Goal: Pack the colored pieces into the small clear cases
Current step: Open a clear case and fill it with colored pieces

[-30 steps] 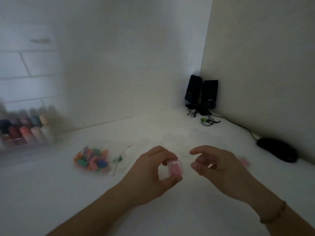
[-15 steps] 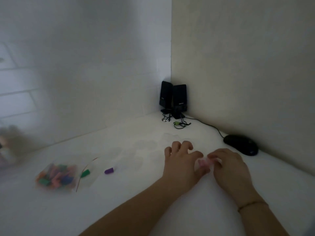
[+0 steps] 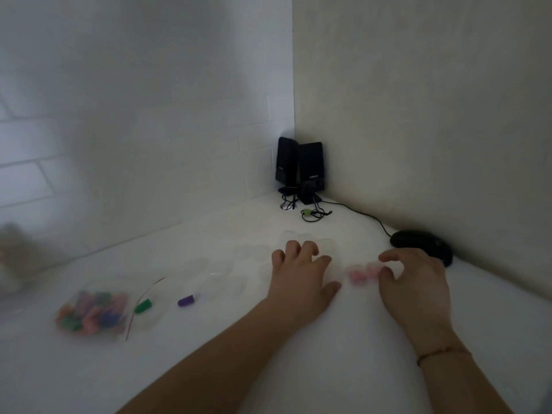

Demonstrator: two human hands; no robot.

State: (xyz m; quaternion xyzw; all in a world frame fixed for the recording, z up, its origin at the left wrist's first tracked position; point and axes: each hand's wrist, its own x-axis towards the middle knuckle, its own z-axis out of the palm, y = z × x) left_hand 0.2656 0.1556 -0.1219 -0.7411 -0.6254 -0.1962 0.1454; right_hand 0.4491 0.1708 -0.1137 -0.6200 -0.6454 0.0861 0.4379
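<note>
Two small clear cases with pink pieces (image 3: 363,273) lie blurred on the white table between my hands. My right hand (image 3: 418,285) hovers just right of them, fingers loosely curled, its thumb tip at their edge. Spread flat, palm down, my left hand (image 3: 301,276) lies with its fingertips on faint empty clear cases (image 3: 325,245). More empty clear cases (image 3: 221,276) sit to its left. A clear bag of colored pieces (image 3: 89,312) rests far left, with a loose green piece (image 3: 142,306) and a purple piece (image 3: 186,300) beside it.
Two black speakers (image 3: 298,168) stand in the wall corner with a tangle of cable (image 3: 313,215). A black mouse (image 3: 421,243) lies against the right wall, close behind my right hand. Blurred objects (image 3: 9,264) sit at the left edge.
Both hands held the pink-filled case together; now it lies on the table. My left hand has moved left onto the empty cases, and the two hands are apart.
</note>
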